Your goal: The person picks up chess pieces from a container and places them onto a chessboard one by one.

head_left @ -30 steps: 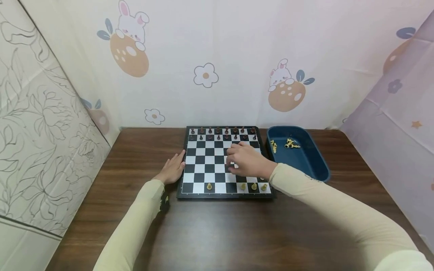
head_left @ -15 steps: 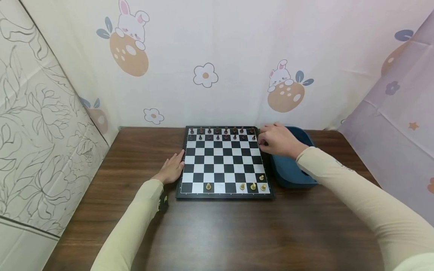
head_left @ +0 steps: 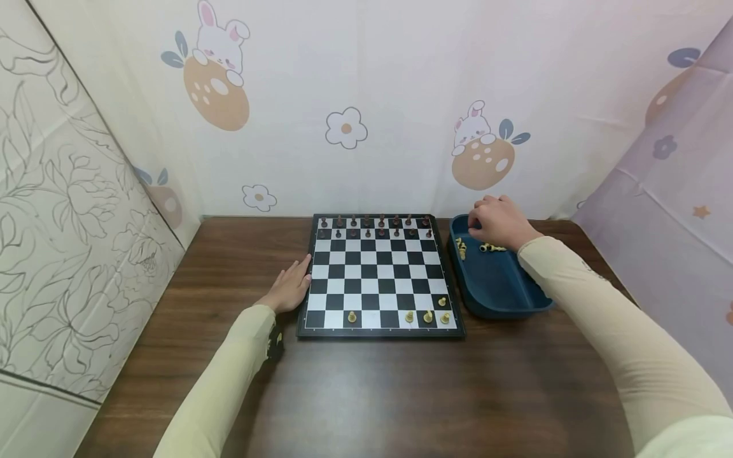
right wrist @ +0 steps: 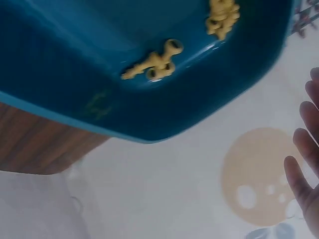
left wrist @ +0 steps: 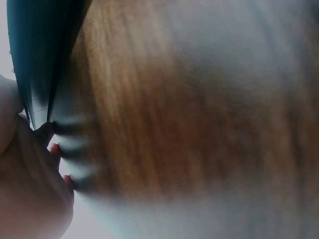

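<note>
My right hand (head_left: 499, 219) hovers over the far end of the blue tray (head_left: 494, 280), fingers bent loosely. In the right wrist view, the fingers of that hand (right wrist: 308, 149) are extended and spread slightly beyond the tray's edge, with nothing seen in them. Pale yellow chess pieces (right wrist: 158, 62) lie in a heap inside the tray, beside a second small cluster (right wrist: 222, 17). My left hand (head_left: 291, 286) lies flat on the table, straight fingertips against the left edge of the chessboard (head_left: 369, 270). Dark red pieces (head_left: 368, 233) fill the board's two far rows.
Several yellow pieces stand near the board's front edge, one toward the left (head_left: 352, 317) and the others at the right corner (head_left: 428, 316). The brown wooden table (head_left: 366, 394) extends toward me. A patterned curtain (head_left: 395, 159) hangs behind the table's far edge.
My right hand has travelled from above the board's middle, rightward past its far right corner, to above the tray. The left hand and the visible pieces have stayed put.
</note>
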Available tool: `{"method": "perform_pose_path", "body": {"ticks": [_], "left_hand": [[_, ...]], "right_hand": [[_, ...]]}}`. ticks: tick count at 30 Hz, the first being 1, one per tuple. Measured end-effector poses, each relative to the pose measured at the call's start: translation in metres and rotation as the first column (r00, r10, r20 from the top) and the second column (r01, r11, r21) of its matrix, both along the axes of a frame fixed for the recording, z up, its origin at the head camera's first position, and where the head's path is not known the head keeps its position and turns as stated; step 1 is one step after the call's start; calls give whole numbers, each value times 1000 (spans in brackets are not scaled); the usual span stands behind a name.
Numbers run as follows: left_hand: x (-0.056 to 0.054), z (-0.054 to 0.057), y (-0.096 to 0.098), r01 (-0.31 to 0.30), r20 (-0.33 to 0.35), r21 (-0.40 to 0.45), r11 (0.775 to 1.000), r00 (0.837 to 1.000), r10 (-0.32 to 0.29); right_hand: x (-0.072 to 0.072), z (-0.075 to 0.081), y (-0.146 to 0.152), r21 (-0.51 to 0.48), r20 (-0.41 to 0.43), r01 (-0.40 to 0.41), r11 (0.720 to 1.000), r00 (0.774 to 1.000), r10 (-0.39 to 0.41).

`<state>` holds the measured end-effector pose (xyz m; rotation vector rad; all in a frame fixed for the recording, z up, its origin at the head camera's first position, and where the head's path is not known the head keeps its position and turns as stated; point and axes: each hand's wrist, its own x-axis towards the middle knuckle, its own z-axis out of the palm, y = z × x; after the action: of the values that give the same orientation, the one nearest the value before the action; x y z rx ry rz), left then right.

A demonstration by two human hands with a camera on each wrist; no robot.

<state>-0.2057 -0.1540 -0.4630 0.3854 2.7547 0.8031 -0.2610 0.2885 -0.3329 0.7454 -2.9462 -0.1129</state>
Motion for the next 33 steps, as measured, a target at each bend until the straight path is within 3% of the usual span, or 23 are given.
{"method": "perform_pose_path", "body": {"ticks": [10,22,33], "left_hand": [[1,1,1,3,-5,-2,1000,1000,-3],[-1,1,1,-8,11,-10,1000,1000,8],[0,3,1,-1,1,-9,1000,1000,1]], "right_hand": [[-12,-18,34,29,58,68,997,996,-69],[-20,-46,57,189,109,90,978,988,-112],[-20,-62,62,284,66,73,956,993,-95]]}}
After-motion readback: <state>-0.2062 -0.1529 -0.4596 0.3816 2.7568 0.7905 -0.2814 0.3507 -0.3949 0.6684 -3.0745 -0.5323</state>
